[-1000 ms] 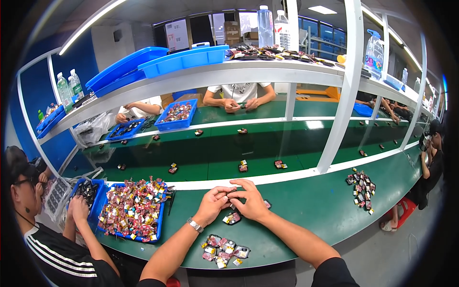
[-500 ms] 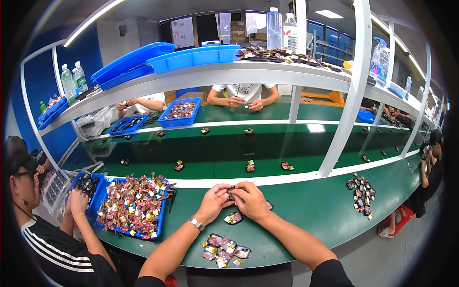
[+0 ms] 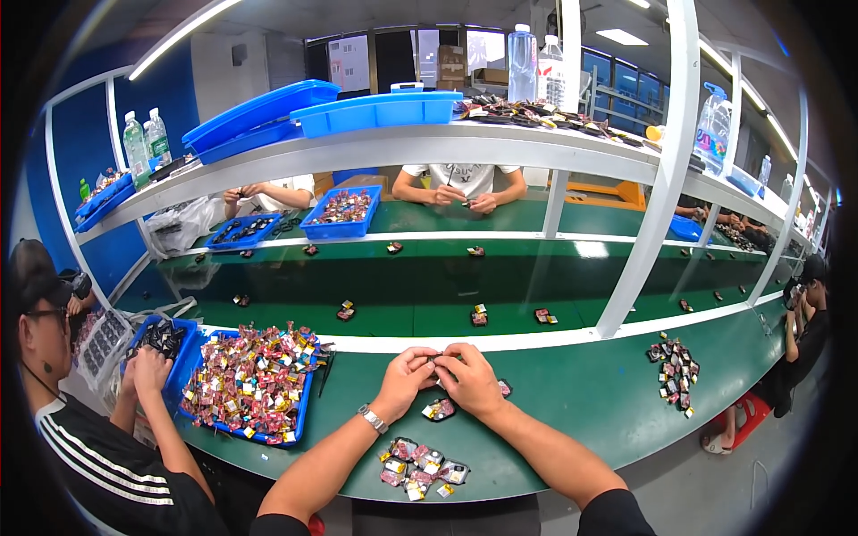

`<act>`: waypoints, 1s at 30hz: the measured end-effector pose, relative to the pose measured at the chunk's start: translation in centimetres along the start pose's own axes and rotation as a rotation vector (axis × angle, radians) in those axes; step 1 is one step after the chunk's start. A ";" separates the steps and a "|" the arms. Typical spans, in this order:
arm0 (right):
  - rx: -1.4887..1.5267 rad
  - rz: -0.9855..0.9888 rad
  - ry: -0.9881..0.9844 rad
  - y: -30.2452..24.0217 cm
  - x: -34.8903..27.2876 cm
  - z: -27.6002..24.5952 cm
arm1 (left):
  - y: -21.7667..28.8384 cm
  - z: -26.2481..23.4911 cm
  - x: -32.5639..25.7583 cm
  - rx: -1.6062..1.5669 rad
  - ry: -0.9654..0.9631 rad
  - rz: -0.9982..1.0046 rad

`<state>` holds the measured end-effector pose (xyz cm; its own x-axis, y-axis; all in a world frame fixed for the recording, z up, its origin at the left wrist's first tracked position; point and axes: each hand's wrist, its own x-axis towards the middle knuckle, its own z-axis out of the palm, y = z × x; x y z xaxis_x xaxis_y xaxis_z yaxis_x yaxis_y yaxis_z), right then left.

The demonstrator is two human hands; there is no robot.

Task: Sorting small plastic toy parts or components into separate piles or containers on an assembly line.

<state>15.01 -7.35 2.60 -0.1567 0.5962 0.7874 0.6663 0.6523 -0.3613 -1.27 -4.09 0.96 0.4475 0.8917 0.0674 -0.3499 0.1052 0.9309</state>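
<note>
Over the green bench, my left hand (image 3: 407, 380) and my right hand (image 3: 470, 382) meet, fingertips pinched together. Between them is a small black casing (image 3: 435, 359), mostly covered by the fingers. Just below the hands lies a black casing with a pink, white and yellow insert (image 3: 439, 409). Another small piece (image 3: 505, 388) peeks out beside my right hand. Nearer to me, a loose cluster of similar filled casings (image 3: 423, 466) rests by the bench's front edge.
To the left stands a blue tray (image 3: 307, 406) heaped with small pink boards with white and yellow parts. Beyond it, a co-worker's hands (image 3: 147, 368) work at a tray of black parts. More filled casings (image 3: 677, 371) lie right. A white post (image 3: 651, 192) and shelf (image 3: 393, 143) stand ahead.
The whole view has shifted slightly, with the background moving right. My hands stay together at nearly the same spot, and the casing between the fingers shows less.
</note>
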 end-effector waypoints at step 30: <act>0.265 0.407 0.012 -0.1 -0.5 0.9 | -1.9 0.1 0.4 0.221 0.058 0.160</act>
<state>14.43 -7.28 1.81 0.0874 0.8232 0.5610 0.4631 0.4650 -0.7545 -0.35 -3.99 -0.75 0.3508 0.9137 0.2052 -0.2216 -0.1319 0.9662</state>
